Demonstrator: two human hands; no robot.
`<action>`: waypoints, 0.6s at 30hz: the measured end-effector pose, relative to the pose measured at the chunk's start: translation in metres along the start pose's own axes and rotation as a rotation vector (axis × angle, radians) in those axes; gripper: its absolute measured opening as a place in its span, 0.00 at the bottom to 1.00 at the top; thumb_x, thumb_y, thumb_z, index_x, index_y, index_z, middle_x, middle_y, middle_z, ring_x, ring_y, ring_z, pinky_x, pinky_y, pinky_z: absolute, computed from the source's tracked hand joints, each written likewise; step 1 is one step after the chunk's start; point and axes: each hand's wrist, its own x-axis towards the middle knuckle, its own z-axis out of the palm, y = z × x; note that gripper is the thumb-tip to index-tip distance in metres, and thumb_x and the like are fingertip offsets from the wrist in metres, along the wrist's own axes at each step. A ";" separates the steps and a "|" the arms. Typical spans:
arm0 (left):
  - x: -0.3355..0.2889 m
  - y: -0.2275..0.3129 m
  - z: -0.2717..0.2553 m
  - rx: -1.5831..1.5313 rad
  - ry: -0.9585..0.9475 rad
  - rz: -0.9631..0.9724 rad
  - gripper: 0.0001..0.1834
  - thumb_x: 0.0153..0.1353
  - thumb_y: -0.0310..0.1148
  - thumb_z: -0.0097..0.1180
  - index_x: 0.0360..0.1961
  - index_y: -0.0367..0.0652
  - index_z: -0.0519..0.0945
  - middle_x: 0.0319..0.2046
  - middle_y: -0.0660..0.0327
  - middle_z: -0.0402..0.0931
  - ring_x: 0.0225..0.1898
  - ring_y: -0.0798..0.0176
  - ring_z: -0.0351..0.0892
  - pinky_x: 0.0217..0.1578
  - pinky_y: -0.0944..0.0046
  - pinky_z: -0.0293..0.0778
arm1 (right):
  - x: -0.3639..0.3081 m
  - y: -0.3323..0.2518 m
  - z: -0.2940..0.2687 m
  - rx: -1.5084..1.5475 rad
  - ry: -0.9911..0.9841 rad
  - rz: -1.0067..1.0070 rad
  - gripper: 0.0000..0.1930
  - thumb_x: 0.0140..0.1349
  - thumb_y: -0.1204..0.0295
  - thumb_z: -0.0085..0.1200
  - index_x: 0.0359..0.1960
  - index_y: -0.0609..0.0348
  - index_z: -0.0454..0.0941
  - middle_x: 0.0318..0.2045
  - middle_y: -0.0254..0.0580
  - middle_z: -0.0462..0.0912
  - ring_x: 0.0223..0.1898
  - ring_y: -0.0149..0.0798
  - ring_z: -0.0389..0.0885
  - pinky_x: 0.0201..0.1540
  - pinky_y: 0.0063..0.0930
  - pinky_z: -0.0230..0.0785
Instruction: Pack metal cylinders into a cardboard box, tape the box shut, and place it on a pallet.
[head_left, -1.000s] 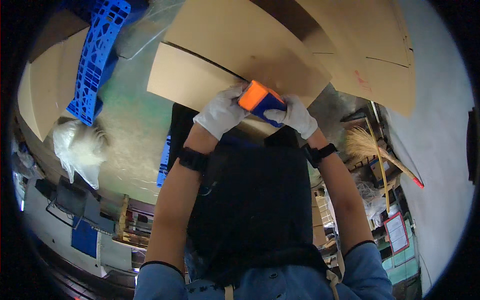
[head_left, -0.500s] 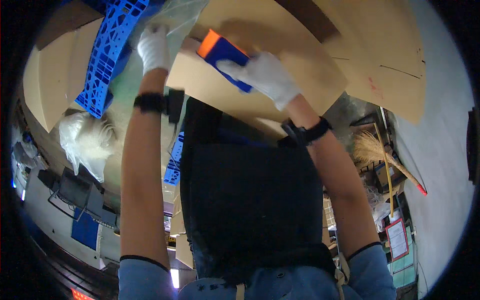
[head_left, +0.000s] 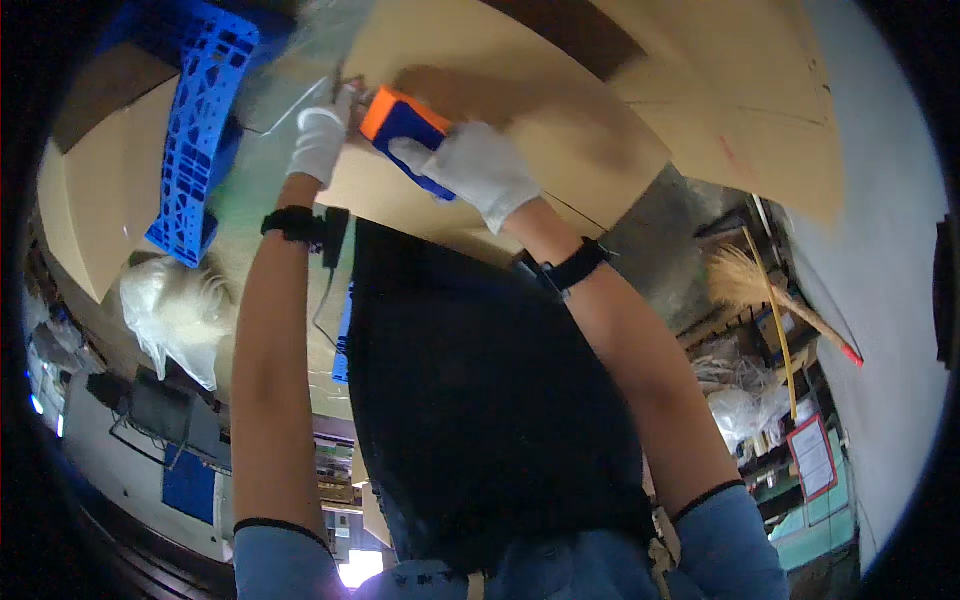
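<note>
My right hand (head_left: 475, 170), in a white glove, is wrapped round a blue box-shaped tool (head_left: 410, 140) with an orange end. The tool is tilted over a large brown cardboard sheet (head_left: 570, 130), its orange end towards my left hand. My left hand (head_left: 322, 135), also gloved, is at the cardboard's left edge, close to that orange end. Its fingers look drawn together, but what they pinch is too blurred to make out. A thin pale strip (head_left: 295, 108) runs by the left hand over the floor.
On the left stand a blue plastic pallet (head_left: 195, 140), a cardboard box (head_left: 100, 190) and a white plastic bag (head_left: 175, 310). To the right, a straw broom (head_left: 740, 278) and a yellow pole (head_left: 780, 330) lean near a pale wall (head_left: 890, 250).
My right hand has carried the blue-and-orange tool leftward and slightly down. My left hand has shifted right and lower, to the cardboard's edge, so the hands are closer together.
</note>
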 end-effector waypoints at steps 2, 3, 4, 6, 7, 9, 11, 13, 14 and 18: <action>0.007 -0.008 -0.019 -0.035 -0.055 -0.108 0.26 0.63 0.46 0.47 0.60 0.49 0.68 0.45 0.47 0.77 0.47 0.47 0.76 0.50 0.58 0.69 | -0.028 0.031 0.003 0.018 -0.141 -0.149 0.31 0.53 0.38 0.51 0.26 0.59 0.81 0.23 0.49 0.81 0.22 0.50 0.80 0.28 0.40 0.72; 0.001 -0.034 -0.033 0.025 0.004 -0.097 0.26 0.63 0.45 0.47 0.61 0.49 0.67 0.44 0.47 0.78 0.45 0.48 0.77 0.48 0.58 0.70 | -0.053 0.033 -0.012 0.227 -0.323 0.149 0.32 0.51 0.37 0.53 0.27 0.59 0.81 0.20 0.49 0.80 0.21 0.49 0.80 0.27 0.39 0.72; 0.002 -0.041 -0.033 0.058 0.047 -0.060 0.26 0.63 0.44 0.46 0.61 0.50 0.66 0.42 0.46 0.78 0.44 0.48 0.77 0.47 0.58 0.70 | -0.084 0.061 -0.015 0.389 -0.311 0.337 0.34 0.48 0.35 0.54 0.28 0.61 0.80 0.20 0.51 0.80 0.24 0.51 0.81 0.30 0.41 0.72; 0.003 0.026 0.001 0.091 -0.063 -0.283 0.28 0.64 0.45 0.45 0.64 0.51 0.62 0.38 0.45 0.79 0.41 0.47 0.79 0.45 0.56 0.71 | -0.156 0.148 -0.010 0.173 -0.160 0.502 0.35 0.48 0.34 0.53 0.26 0.62 0.80 0.21 0.56 0.80 0.29 0.52 0.82 0.33 0.41 0.72; 0.004 0.022 -0.006 0.106 -0.054 -0.278 0.28 0.64 0.45 0.45 0.64 0.51 0.62 0.38 0.45 0.79 0.41 0.47 0.79 0.45 0.56 0.71 | -0.179 0.170 -0.014 0.123 -0.180 0.545 0.36 0.48 0.34 0.52 0.26 0.63 0.80 0.22 0.57 0.80 0.30 0.53 0.82 0.33 0.41 0.72; 0.002 -0.012 -0.017 0.328 0.197 -0.096 0.32 0.62 0.46 0.47 0.66 0.51 0.57 0.48 0.42 0.74 0.51 0.45 0.73 0.53 0.54 0.66 | -0.199 0.200 -0.004 0.092 -0.140 0.472 0.36 0.48 0.33 0.52 0.26 0.63 0.80 0.22 0.57 0.80 0.30 0.53 0.81 0.34 0.41 0.73; -0.018 0.008 0.019 0.531 0.632 0.269 0.36 0.61 0.47 0.49 0.67 0.47 0.55 0.60 0.43 0.62 0.62 0.41 0.60 0.62 0.49 0.55 | -0.205 0.228 0.022 0.035 -0.087 0.448 0.37 0.47 0.33 0.52 0.26 0.63 0.80 0.22 0.58 0.80 0.31 0.53 0.81 0.35 0.41 0.73; -0.057 0.045 0.078 0.187 0.153 0.397 0.40 0.56 0.51 0.53 0.65 0.40 0.57 0.64 0.43 0.53 0.67 0.38 0.47 0.65 0.43 0.46 | -0.196 0.254 0.045 -0.076 -0.092 0.451 0.37 0.48 0.33 0.52 0.24 0.63 0.79 0.20 0.56 0.80 0.29 0.53 0.81 0.35 0.39 0.73; -0.090 0.098 0.116 -0.021 -0.074 0.380 0.42 0.51 0.51 0.57 0.63 0.39 0.60 0.64 0.44 0.55 0.66 0.39 0.50 0.65 0.44 0.47 | -0.198 0.258 0.042 -0.075 -0.097 0.478 0.37 0.48 0.33 0.52 0.24 0.63 0.79 0.20 0.56 0.80 0.29 0.53 0.81 0.35 0.39 0.73; -0.179 0.186 0.178 0.231 -0.400 0.723 0.43 0.39 0.44 0.65 0.60 0.42 0.66 0.63 0.51 0.58 0.63 0.45 0.57 0.64 0.52 0.53 | -0.203 0.250 0.025 0.098 -0.159 0.476 0.37 0.51 0.33 0.48 0.24 0.62 0.80 0.23 0.53 0.81 0.31 0.52 0.82 0.36 0.40 0.73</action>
